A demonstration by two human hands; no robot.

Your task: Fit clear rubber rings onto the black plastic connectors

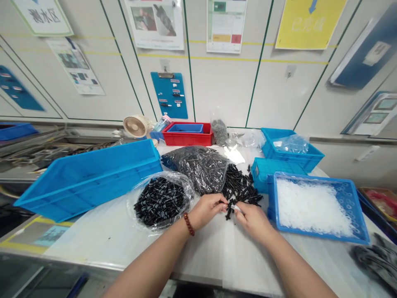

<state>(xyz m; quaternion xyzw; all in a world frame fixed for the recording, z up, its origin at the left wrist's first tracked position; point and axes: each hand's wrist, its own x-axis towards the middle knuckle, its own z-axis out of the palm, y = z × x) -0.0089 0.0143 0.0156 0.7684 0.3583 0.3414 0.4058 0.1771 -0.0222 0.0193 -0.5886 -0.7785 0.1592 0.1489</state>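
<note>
My left hand (209, 210), with a brown bead bracelet (189, 224) at the wrist, pinches a small black part whose shape is mostly hidden by the fingers. Close to its right, my right hand (253, 220) grips a small white plastic piece (236, 207) between thumb and fingers. The two sets of fingertips nearly meet over the near edge of a loose pile of slim black plastic parts (240, 184). Left of my left hand, a clear plastic bag (190, 186) stands open, full of black parts with pale rings (159, 200).
A blue bin of white plastic rings (313, 207) sits at right. Behind my hands lies a bulging bag of black parts (198, 165). A long blue crate (102, 174) stands left; a red bin (187, 138), fan (136, 125) and more blue bins (293, 149) line the back.
</note>
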